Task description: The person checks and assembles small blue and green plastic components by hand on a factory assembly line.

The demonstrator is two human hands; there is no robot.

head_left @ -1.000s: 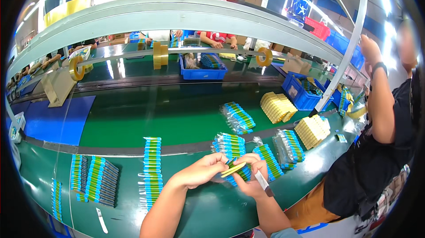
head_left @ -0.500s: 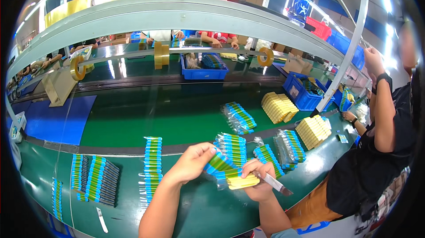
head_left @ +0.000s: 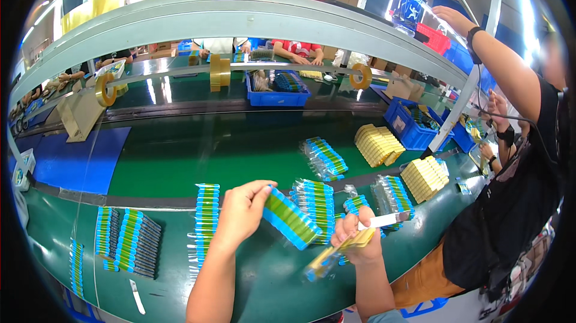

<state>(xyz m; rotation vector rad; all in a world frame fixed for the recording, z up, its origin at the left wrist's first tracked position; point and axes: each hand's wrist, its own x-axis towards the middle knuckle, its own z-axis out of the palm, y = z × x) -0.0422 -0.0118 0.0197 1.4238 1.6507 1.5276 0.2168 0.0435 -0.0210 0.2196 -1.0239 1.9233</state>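
Your left hand (head_left: 243, 208) is pinching one end of a flat blue-and-green striped strip (head_left: 292, 220), which is slanting across the near side of the neat blue-and-green stack (head_left: 315, 200), the landmark here. Your right hand (head_left: 366, 253) is closing around a bundle of slim yellow pieces (head_left: 359, 241), to the near right of that stack, and is also gripping a white-handled knife (head_left: 383, 221) whose blade is pointing away from the stack, to the right. A blurred, blue-tipped end is hanging below the bundle. Right of the stack, a blue-and-green pile in clear wrap (head_left: 393, 198) is lying; beyond the stack, a similar clear-wrapped bundle (head_left: 324, 158) is resting. Farther to its right, two pale-yellow ridged stacks (head_left: 425, 179) are sitting, and a blue plastic crate (head_left: 414, 126) is standing behind them. Left of the stack, a long blue-and-green column (head_left: 207, 212) is stretching; far to its near left, another white-handled blade (head_left: 137, 298) is lying. Well right of the stack, a co-worker in black (head_left: 492, 239) is raising an arm.
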